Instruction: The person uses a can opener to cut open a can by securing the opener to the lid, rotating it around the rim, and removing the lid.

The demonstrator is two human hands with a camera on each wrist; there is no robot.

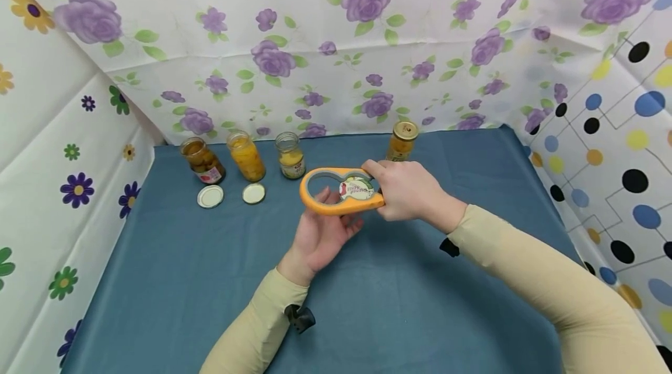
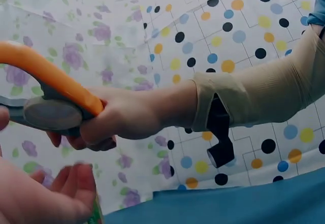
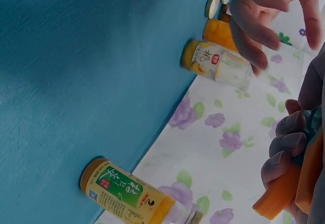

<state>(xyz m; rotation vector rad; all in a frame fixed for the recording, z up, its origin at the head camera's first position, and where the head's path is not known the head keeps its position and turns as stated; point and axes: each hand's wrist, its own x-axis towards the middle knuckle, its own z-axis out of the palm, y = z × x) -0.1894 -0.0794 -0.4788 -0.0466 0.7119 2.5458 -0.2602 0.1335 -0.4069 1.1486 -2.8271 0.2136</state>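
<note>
The orange jar opener [image 1: 341, 208] is held above the blue cloth [image 1: 388, 310], its larger loop toward the left. The right hand [image 1: 409, 190] clamps its handles at the opener's right end, fingers curled round them. A printed lid [image 1: 356, 188] sits inside the opener's smaller loop, beside the right hand. The left hand [image 1: 321, 240] is just beneath the opener, palm up, its fingers spread apart and loosely bent; some show through the larger loop, and whether they touch the rim I cannot tell.

Beyond the opener and to its left stand three open jars near the cloth's far edge: a brown jar [image 1: 202, 161], an orange jar [image 1: 247, 157] and a pale jar [image 1: 290, 155], the last nearest the opener. Two white lids, one left [image 1: 210, 196] and one right [image 1: 254, 193], lie leftward of the opener, in front of the first two jars. Beyond the opener, to its right, a gold-lidded jar [image 1: 403, 139] stands by the back sheet [image 1: 325, 79]. Nearer the person than the opener, and to its right as far as the dotted sheet [image 1: 604, 146], broad blue cloth gives room.
</note>
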